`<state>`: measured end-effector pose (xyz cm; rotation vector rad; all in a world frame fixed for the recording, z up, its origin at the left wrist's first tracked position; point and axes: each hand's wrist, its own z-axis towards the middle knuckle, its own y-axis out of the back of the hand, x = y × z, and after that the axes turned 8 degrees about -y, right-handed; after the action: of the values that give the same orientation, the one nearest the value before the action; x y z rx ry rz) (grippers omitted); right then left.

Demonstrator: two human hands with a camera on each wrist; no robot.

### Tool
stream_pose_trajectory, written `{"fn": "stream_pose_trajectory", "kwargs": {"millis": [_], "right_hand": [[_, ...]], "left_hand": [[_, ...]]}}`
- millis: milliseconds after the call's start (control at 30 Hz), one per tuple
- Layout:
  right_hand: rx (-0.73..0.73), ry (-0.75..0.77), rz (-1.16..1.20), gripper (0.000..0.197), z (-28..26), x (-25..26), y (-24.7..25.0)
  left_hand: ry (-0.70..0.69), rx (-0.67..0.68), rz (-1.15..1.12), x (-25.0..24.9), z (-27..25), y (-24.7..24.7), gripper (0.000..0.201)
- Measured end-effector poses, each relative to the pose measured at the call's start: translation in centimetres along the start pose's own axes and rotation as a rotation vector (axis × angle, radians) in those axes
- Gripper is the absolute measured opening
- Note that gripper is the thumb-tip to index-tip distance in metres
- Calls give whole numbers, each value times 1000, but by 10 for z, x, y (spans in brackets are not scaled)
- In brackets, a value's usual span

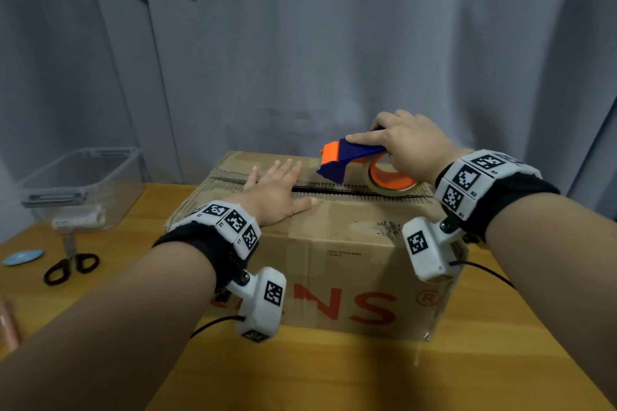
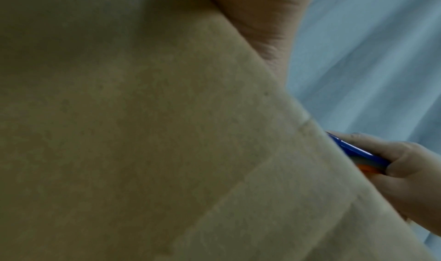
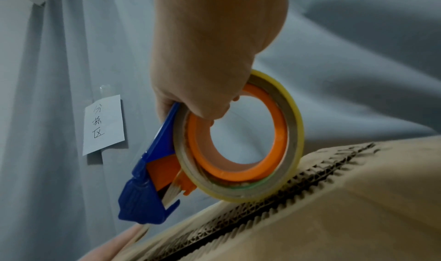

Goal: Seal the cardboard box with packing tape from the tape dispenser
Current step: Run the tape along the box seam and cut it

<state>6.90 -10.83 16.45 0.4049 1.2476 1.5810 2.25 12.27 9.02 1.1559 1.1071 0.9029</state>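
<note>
The cardboard box [image 1: 334,253] stands on the wooden table [image 1: 367,377], its 2 top flaps folded down with a dark seam [image 1: 360,194] running left to right between them; the corrugated flap edges are exposed along it.

Left arm: extended forward from the lower left, wrist low, palm down. The left hand [image 1: 277,190] lies flat on the box top at the left part of the seam, fingers straight and spread apart, thumb out to the right along the near flap. It presses on the cardboard and grips nothing. The left wrist view is filled by blurred cardboard, and finger detail cannot be confirmed there.

Right arm: extended forward from the right, wrist raised above the right end of the box top. The right hand [image 1: 410,147] grips the tape dispenser [image 1: 350,160], a blue and orange unit. Fingers are curled over the blue frame and through the orange core; the forefinger lies straight along the top of the frame, pointing left. In the right wrist view the hand [image 3: 210,57] is clamped on the dispenser [image 3: 152,170] from above.

The tape roll [image 3: 241,138], clear with a yellowish rim, touches the box top at the seam's right portion. The blue cutter end points left toward the left hand and sits slightly above the cardboard.

On the table left of the box: black-handled scissors [image 1: 70,264], a blue disc [image 1: 22,257], and a clear plastic bin [image 1: 83,187]. A grey curtain [image 1: 367,43] hangs behind, with a paper note [image 3: 103,124] fixed to it.
</note>
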Motion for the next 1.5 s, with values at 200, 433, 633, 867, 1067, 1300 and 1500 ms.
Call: {"fn": "stream_pose_trajectory", "kwargs": {"millis": [200,433,633,867,1067,1300,1500], "right_hand": [[61,-67,33,65,-11,-25,-4],[96,-144,150,65,-22,-19,-7],[147,-170,225,59,-16,-14,-6],[81,-227,266,53,-26,-2,0],[81,-263,317,57,-19,12,0],[56,-210,248,58,-10,30,4],[83,-88,80,59,-4,28,9]], "left_hand": [[8,25,25,0,2,-1,80],[-182,-217,49,-13,-9,4,75],[-386,85,82,-44,-29,6,89],[-374,57,50,-29,-35,9,79],[-286,28,8,3,-50,16,66],[-220,-3,-27,34,-56,26,58],[-163,-116,-63,32,-46,22,51]]}}
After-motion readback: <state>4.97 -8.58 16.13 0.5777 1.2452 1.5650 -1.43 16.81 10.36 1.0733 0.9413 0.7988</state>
